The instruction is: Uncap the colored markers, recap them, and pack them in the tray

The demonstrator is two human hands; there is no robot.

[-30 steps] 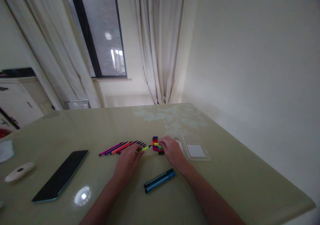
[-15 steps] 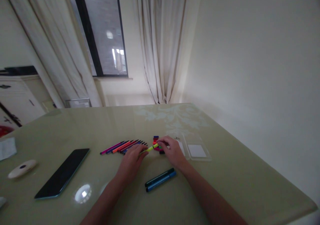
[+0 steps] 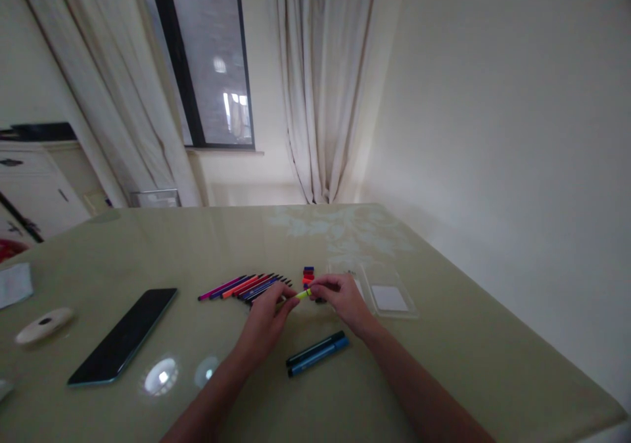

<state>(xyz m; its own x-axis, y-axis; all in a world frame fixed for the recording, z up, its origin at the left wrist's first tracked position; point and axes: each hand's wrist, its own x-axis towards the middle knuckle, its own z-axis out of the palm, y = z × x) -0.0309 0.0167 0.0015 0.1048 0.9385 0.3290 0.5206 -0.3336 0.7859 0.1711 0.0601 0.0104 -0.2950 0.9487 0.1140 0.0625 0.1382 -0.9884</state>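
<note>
A yellow felt-tip pen [image 3: 302, 295] is held between both hands, slightly above the table. My left hand [image 3: 269, 311] is closed on its left part, and my right hand [image 3: 345, 298] pinches its right end, where a dark band shows. Left of my left hand lies a row of uncapped felt-tip pens [image 3: 241, 286], in purple, orange, red and blue, with their dark tips pointing up and right. Small coloured caps [image 3: 308, 275] sit in a pile just behind the yellow pen, partly hidden by my right hand. Two capped blue pens [image 3: 317, 353] lie side by side nearer me.
A clear plastic case [image 3: 389, 292] lies unfolded behind my right hand, with a white card in it. To the left are a black tablet-like device [image 3: 125, 334], a pale oval object [image 3: 44, 326] and a white cloth or paper [image 3: 14, 285]. A wall borders the table's right side.
My left hand has moved a little right, so the hands are closer together on the yellow pen and less of it shows. The view has shifted slightly. The lying pens stay put.
</note>
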